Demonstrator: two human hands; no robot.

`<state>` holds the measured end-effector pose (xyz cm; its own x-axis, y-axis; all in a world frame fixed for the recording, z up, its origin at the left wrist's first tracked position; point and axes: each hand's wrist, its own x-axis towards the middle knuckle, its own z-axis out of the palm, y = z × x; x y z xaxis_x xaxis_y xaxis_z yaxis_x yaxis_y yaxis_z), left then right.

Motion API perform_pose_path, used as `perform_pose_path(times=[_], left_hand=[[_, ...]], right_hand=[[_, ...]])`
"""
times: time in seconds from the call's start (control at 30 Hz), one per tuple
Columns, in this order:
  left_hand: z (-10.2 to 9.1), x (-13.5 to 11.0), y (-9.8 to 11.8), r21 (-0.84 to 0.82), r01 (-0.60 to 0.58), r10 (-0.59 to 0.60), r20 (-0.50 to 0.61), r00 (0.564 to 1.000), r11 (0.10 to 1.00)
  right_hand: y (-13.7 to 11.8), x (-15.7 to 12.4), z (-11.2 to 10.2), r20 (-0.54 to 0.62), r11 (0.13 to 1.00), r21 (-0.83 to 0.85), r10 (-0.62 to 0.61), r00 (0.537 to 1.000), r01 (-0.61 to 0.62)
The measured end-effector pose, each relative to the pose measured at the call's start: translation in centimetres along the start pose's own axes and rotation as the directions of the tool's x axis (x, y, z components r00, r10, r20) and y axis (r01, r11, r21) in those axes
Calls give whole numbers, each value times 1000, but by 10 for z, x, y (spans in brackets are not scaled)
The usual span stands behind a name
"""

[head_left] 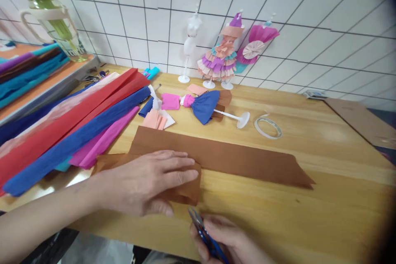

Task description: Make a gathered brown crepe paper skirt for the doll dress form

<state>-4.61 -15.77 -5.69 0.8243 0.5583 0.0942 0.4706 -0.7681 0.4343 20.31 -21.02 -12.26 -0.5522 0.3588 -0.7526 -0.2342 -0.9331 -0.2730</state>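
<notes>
My left hand (157,175) lies flat with its fingers stretched out on a folded piece of brown crepe paper (185,192), pressing it to the table. Behind it stretches a long brown crepe paper strip (235,154), its right end cut at a slant. My right hand (222,235) grips a pair of blue-handled thread snips (206,233) near the table's front edge. The blades point up and left, close to the folded paper's lower right corner. Part of the folded paper is hidden under my left hand and forearm.
Rolls of coloured crepe paper (74,128) cover the left side. A small mannequin in a blue skirt (206,106) lies behind the strip, beside a tape roll (267,127). Several mannequins (192,45) stand by the tiled wall. A green-lidded bottle (51,22) stands back left; a brown board (359,119) lies right.
</notes>
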Motion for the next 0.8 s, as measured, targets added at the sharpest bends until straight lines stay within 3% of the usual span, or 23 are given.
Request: perform_pose_path(times=[0.07, 0.2, 0.3, 0.43, 0.6, 0.67, 0.8], left_hand=[[13, 4, -1, 14, -53, 52, 72, 996, 998], [41, 3, -12, 50, -19, 12, 129, 992, 999], [51, 2, -18, 81, -34, 20, 160, 987, 996], [55, 9, -21, 89, -61, 49, 126, 991, 994], [67, 37, -25, 112, -51, 44, 59, 997, 992], [71, 46, -23, 128, -26, 24, 16, 1000, 991], [74, 53, -12, 207, 12, 7, -89, 996, 978]], right_hand=[[7, 3, 0, 25, 999, 37, -11, 1000, 10], [14, 1, -2, 70, 994, 103, -38, 997, 31], [12, -6, -5, 51, 995, 75, -77, 996, 73], [2, -18, -9, -26, 977, -31, -211, 977, 210], [-9, -22, -13, -114, 914, -36, -404, 907, 403], [-9, -21, -15, -128, 919, 14, -389, 912, 394], [-5, -18, -17, -33, 961, 178, -211, 977, 214]])
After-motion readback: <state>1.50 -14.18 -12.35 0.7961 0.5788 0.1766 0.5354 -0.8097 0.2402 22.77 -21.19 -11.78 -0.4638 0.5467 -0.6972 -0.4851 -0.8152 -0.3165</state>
